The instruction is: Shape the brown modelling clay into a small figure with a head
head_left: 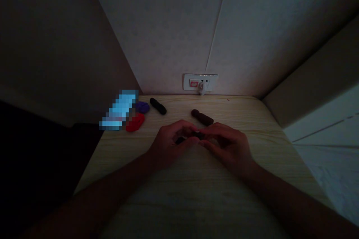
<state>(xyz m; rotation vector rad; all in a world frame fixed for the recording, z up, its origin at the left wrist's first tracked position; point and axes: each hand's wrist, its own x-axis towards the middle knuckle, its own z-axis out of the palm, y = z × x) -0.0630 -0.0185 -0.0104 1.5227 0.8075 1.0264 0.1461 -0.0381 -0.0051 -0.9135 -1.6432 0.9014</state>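
My left hand (174,142) and my right hand (228,145) meet over the middle of the table. Their fingertips pinch a small dark lump (198,134) that looks like modelling clay; fingers cover most of it. Another black piece (180,140) shows through the gap beside my left thumb. Just beyond the hands lies a brown clay piece (204,118) with a rounded end. Farther back on the left is a black clay stick (158,106), narrowed at its middle. A red lump (135,122) and a purple lump (143,107) rest near the left edge.
The wooden tabletop (252,157) meets a pale wall with a socket plate (186,82), where a clear plug sits. At the left edge, a bright blurred-out screen (120,110) stands beside the lumps. A white fabric-like surface (331,179) lies to the right. The light is dim.
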